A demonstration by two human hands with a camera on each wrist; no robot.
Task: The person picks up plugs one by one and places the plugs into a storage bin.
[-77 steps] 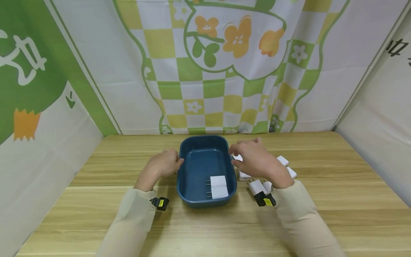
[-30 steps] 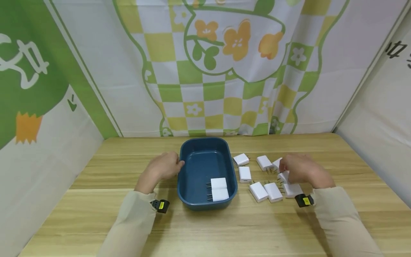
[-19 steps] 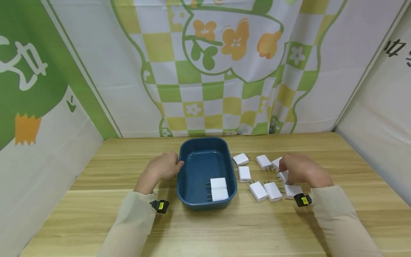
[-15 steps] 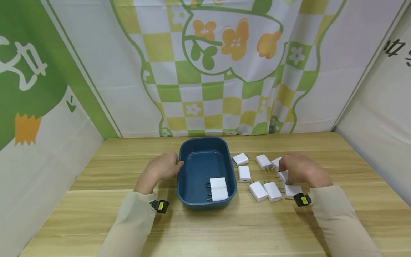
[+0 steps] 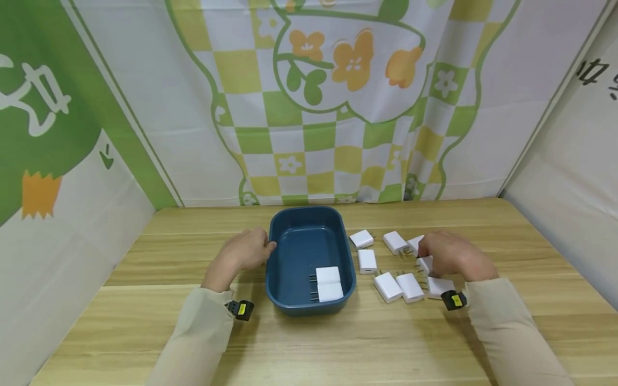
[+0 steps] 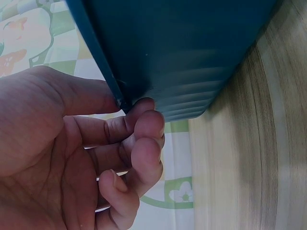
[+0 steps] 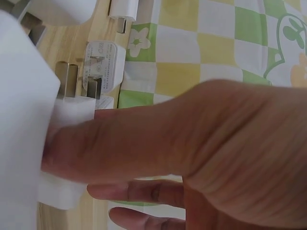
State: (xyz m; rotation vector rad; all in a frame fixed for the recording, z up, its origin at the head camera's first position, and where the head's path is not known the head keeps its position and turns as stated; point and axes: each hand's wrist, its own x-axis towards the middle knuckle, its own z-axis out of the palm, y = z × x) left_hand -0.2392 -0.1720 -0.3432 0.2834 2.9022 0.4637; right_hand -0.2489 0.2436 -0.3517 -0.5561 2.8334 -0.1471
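Gripping the rim of the bin (image 5: 289,252), which holds two chargers (image 5: 328,282), the left hand (image 5: 243,251) has stayed put, while the right hand (image 5: 451,254), unmoved since half a second ago, pinches a charger (image 5: 425,264) on the table (image 5: 338,343).

**Surroundings of the work area**

A wooden worktop (image 5: 338,343) with pale lengthwise grain. Behind it hangs a checked green, yellow and white backdrop cloth (image 5: 309,139) printed with orange flowers (image 5: 354,53). A green-and-white side panel (image 5: 53,134) stands at left, and a plain white side panel (image 5: 574,161) at right.
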